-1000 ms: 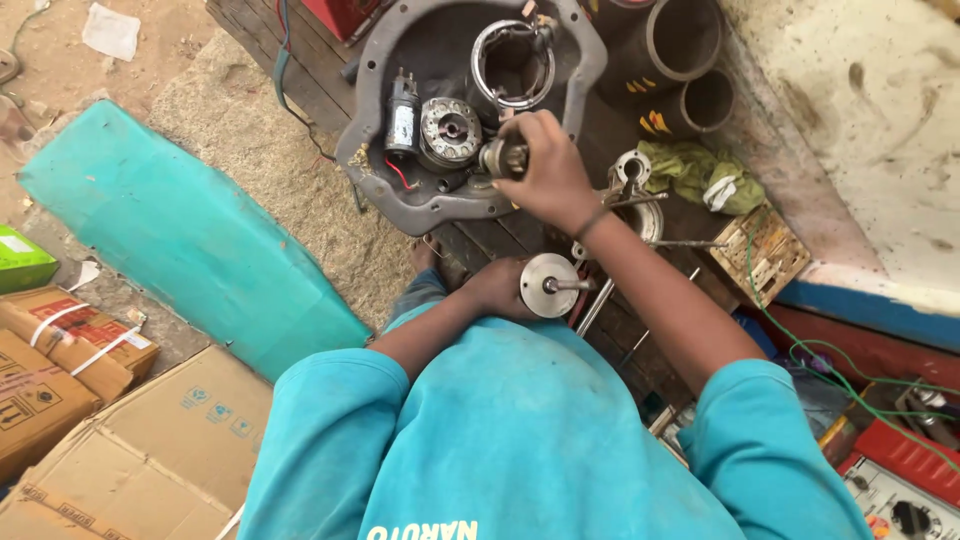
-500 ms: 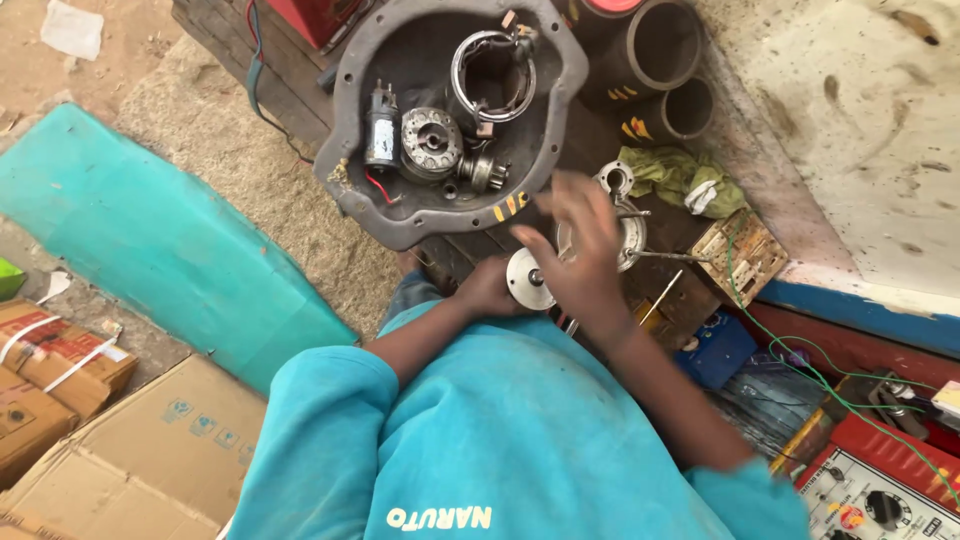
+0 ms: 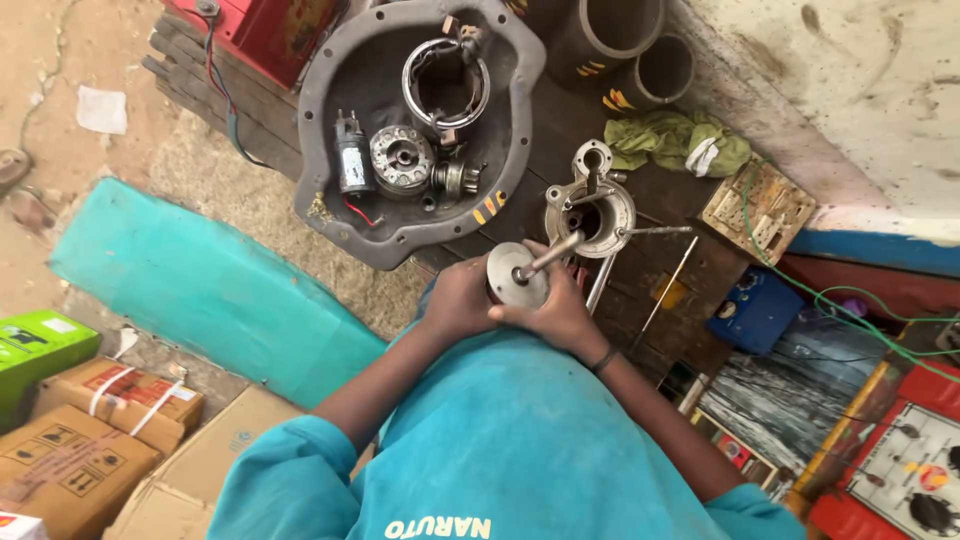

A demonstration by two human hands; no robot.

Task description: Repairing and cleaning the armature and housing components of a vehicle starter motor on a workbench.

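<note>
Both hands hold a round metal disc with a shaft [image 3: 516,276] just above my lap. My left hand [image 3: 457,300] grips its left edge and my right hand [image 3: 556,316] cups it from below and right. The shaft points up toward a round metal housing [image 3: 590,212] that lies on the dark wooden bench [image 3: 690,262]. Further off, a grey dish-shaped cover [image 3: 330,140] holds a small motor cylinder [image 3: 352,165], a round toothed part [image 3: 402,160], a small shaft piece [image 3: 456,180] and a metal ring [image 3: 446,86].
A green cloth [image 3: 675,140] and two pipes [image 3: 620,30] lie at the back right. A teal sheet [image 3: 200,290], cardboard boxes [image 3: 80,440] and a green box [image 3: 35,345] are at the left. A blue box [image 3: 755,310] and a red meter panel [image 3: 900,470] sit at the right.
My right hand left the parts in the grey cover and came back to the disc. Both hands now hold the disc, closer to my body.
</note>
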